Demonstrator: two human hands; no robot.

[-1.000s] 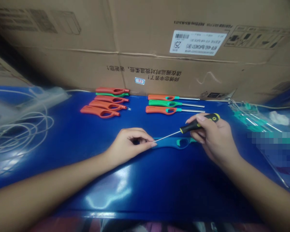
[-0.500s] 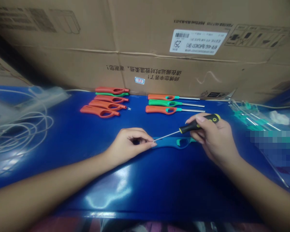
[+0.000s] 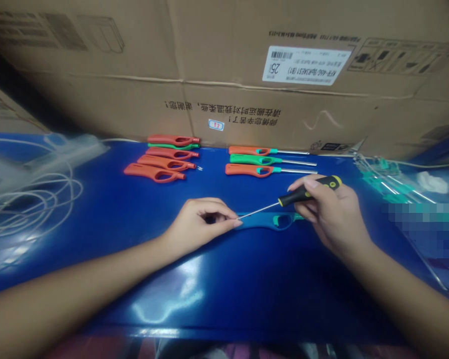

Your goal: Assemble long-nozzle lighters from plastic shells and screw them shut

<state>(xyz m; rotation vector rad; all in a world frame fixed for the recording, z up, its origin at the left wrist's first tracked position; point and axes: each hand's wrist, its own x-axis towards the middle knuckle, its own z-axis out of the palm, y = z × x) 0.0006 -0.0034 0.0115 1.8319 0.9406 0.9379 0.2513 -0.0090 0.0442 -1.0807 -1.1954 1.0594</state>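
My right hand [image 3: 335, 212] is wrapped round the black and yellow handle of a screwdriver [image 3: 310, 190]. Its thin metal shaft slants down to the left, ending at the fingertips of my left hand [image 3: 205, 219]. Thumb and forefinger of that hand are pinched together at the screwdriver's tip; whatever is between them is too small to make out. Under the shaft lies a blue gas lighter body [image 3: 262, 222] with a teal trigger part, flat on the table. My right hand partly hides its nozzle end.
Red, orange and green lighter shells [image 3: 149, 170] lie at the back left of the blue table [image 3: 224, 294], beside tiny screws [image 3: 199, 168]. Finished-looking lighters with metal tubes [image 3: 250, 170] lie right of them. A cardboard box [image 3: 224, 60] stands behind. White cable [image 3: 75, 187] is left; teal-ended rods [image 3: 391, 182] are right.
Almost nothing differs. Both hands, the screwdriver and the blue lighter body stay in place, apart from a very slight shift of the screwdriver.
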